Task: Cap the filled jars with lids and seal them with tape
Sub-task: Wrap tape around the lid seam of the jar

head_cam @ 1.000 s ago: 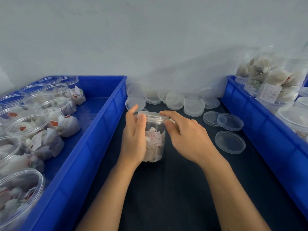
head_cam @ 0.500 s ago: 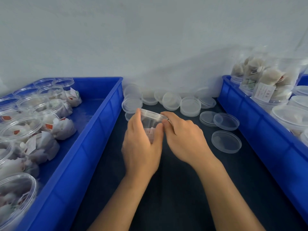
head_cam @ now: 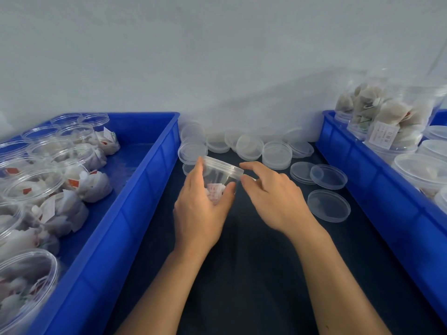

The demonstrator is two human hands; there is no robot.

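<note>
Dark tabletop (head_cam: 242,274) between two blue crates (head_cam: 135,189), plain wall behind. Left hand (head_cam: 200,209) grips a capped jar (head_cam: 220,175); right hand (head_cam: 273,197) loose, fingers relaxed beside the lid. Jar's base hidden by the palm.

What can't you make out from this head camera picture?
- Jar: its lower half is hidden behind the left hand.
- Label on the packed jar in the right bin: print too small to read.
- Tape: none in view.
- Near jar in the left bin: cut off by the left edge.
</note>
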